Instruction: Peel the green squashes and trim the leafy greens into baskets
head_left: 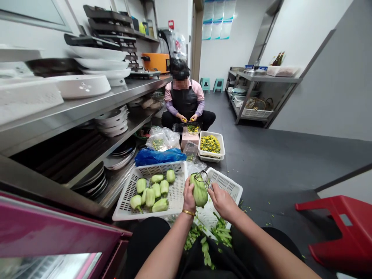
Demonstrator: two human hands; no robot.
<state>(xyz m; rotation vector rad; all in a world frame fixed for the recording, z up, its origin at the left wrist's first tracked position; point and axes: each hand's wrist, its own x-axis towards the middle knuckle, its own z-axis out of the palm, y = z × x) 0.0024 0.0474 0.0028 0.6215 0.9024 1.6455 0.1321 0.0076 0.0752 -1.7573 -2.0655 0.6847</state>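
Observation:
My left hand [189,198], with a gold bracelet at the wrist, is wrapped round a pale green squash [200,192] and holds it up in front of me. Closed on the handle of a metal peeler [201,176], my right hand [221,199] is just right of the squash, and the peeler's head lies over its upper end. Under both hands is a white perforated basket [229,182]. Green peelings [221,231] are heaped at its near end and on my lap. Several peeled squashes [150,197] lie in another white basket [178,193] to the left.
A co-worker [184,97] squats ahead, handling yellow pieces above a dark tray. Nearby stand a basket of yellow flowers [210,144] and a blue plastic bag [159,156]. Steel shelves [139,93] with dishes line the left. A red stool [345,228] is at the right.

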